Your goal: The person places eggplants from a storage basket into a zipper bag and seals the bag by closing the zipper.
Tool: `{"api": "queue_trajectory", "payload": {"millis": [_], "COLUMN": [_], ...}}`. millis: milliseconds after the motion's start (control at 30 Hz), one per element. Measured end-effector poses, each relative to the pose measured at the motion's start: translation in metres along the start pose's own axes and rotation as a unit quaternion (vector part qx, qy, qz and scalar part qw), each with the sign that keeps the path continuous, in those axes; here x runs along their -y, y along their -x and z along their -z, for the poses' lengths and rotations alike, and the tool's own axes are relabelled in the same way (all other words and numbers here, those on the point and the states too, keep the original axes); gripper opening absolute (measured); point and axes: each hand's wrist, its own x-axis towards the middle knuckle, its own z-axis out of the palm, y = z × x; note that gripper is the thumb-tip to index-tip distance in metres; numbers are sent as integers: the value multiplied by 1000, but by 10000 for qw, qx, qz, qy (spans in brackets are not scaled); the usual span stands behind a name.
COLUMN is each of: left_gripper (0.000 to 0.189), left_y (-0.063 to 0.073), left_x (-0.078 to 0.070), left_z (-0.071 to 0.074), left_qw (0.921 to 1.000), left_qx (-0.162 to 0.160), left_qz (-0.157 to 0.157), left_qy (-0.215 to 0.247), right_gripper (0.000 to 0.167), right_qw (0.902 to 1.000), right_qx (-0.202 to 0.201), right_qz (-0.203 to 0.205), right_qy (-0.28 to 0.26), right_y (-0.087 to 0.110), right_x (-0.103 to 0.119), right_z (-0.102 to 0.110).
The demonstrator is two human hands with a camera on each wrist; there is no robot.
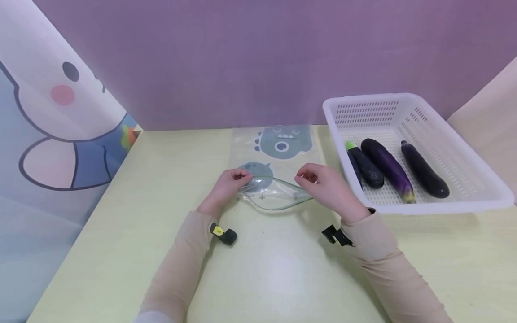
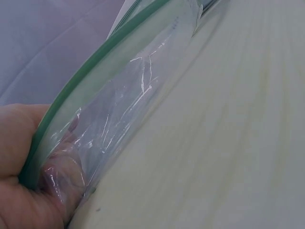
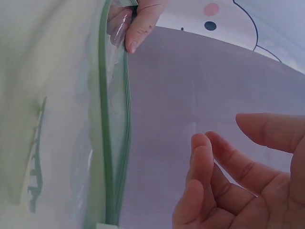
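Note:
A clear zip bag (image 1: 282, 194) with blue-grey cartoon prints lies on the table, its green-edged mouth (image 1: 278, 209) parted and facing me. My left hand (image 1: 228, 185) pinches the left end of that mouth between thumb and fingers. In the left wrist view, the left hand (image 2: 19, 167) has fingers behind the clear film and the thumb at the green zip strip (image 2: 78, 76). My right hand (image 1: 325, 186) hovers at the mouth's right end. The right wrist view shows the right hand (image 3: 243, 186) beside the green strip (image 3: 106, 124), fingers loosely bent, thumb apart, nothing between them.
On the right stands a white plastic basket (image 1: 420, 208), near my right forearm. Inside lie several eggplants, among them a purple one (image 1: 389, 166), a dark one with a green tip (image 1: 365, 168) and another dark one (image 1: 426, 172). A purple backdrop (image 1: 242, 63) rises behind the table.

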Motion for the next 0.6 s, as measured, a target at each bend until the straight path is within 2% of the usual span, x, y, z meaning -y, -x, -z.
{"api": "queue_trajectory", "payload": {"millis": [167, 600], "left_gripper": [17, 18], "left_y": [-1, -1], "left_x": [3, 2], "left_z": [0, -1], "left_qw": [10000, 10000], "left_qx": [-13, -22], "left_qz": [28, -51], "left_qy": [-94, 2], "right_gripper": [15, 21], "right_qw": [10000, 9993], "right_qx": [-16, -244], "right_qz": [-86, -273], "right_qy": [6, 70], "right_y": [3, 9], "right_x": [2, 3], "right_z": [7, 27]}}
